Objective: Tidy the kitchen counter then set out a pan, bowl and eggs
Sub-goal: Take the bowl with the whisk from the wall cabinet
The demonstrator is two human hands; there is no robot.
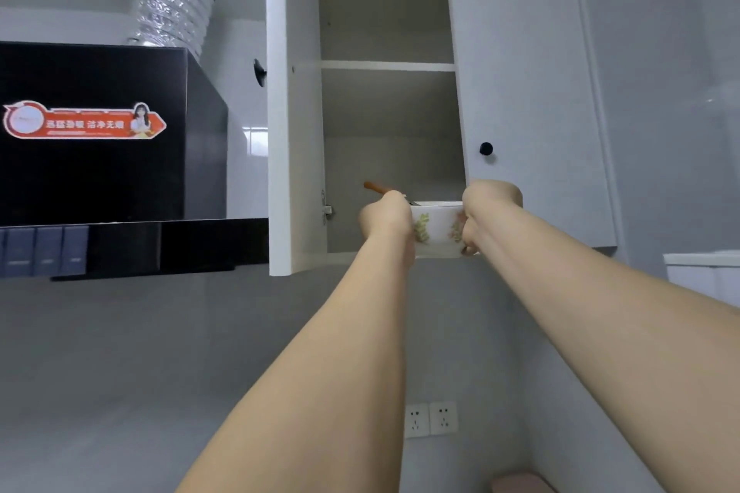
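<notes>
Both bare forearms reach up and away from the camera, so this is a view pointed up at the wall cabinets. Down near the bottom, between the arms, there's a pair of white wall sockets (431,419) on the grey wall, and a bit of something pinkish (520,482) at the bottom edge that I can't make out. Further up, the left hand (387,218) and right hand (489,212) are both curled shut around a white ceramic bowl with a green and pink floral print (438,232), one on each side, holding it right at the bottom lip of the open white wall cabinet (390,156). Can't tell if the bowl is resting on the bottom shelf or just off it. Something with an orange-brown wooden handle (376,187) pokes out just behind the left hand, sticking up and to the left; whether it sits in the bowl I can't say. The cabinet door (294,112) is swung open on the left, and the closed door with a round black knob (486,148) is on the right. Far left is a glossy black range hood with a red sticker (92,132), silver foil duct (172,0) on top.
</notes>
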